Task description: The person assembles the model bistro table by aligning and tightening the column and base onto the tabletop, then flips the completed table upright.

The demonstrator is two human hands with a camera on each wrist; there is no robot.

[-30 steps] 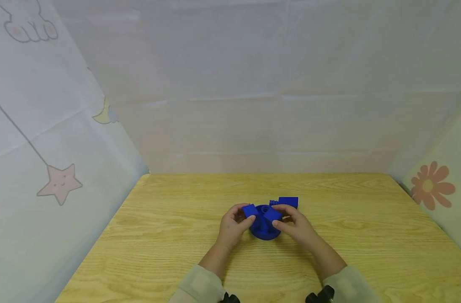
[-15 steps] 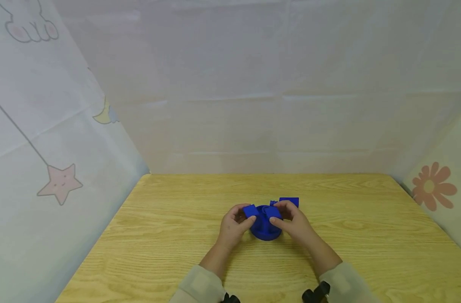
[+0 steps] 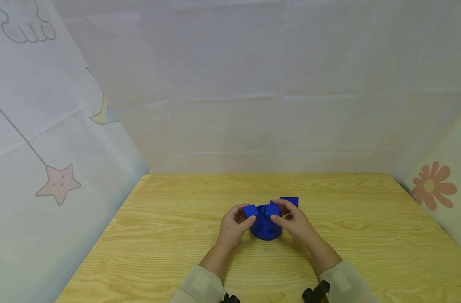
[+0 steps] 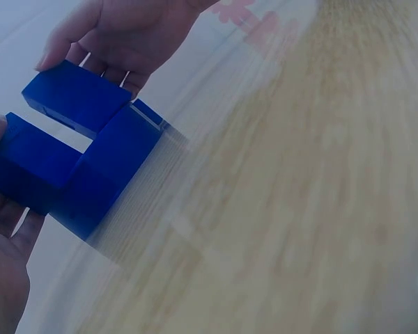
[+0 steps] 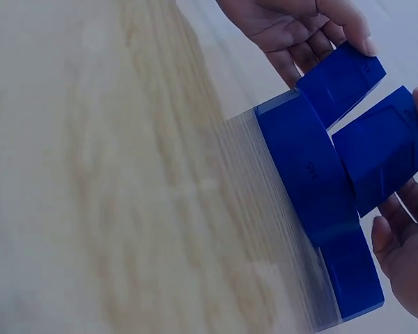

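Two hands are in view: the left hand (image 3: 233, 225) and the right hand (image 3: 294, 221). Between them sits one round blue base (image 3: 265, 230). Three blue blocks show: one at the left hand's fingers (image 3: 250, 210), one at the right hand's fingers (image 3: 272, 209), and one lying alone just behind the right hand (image 3: 289, 202). There is one wooden tabletop (image 3: 177, 235). On the cloth walls around it are one star (image 3: 58, 182), one moon (image 3: 101, 114) and one flower (image 3: 433, 185). Two sleeves (image 3: 200, 286) show at the bottom edge.
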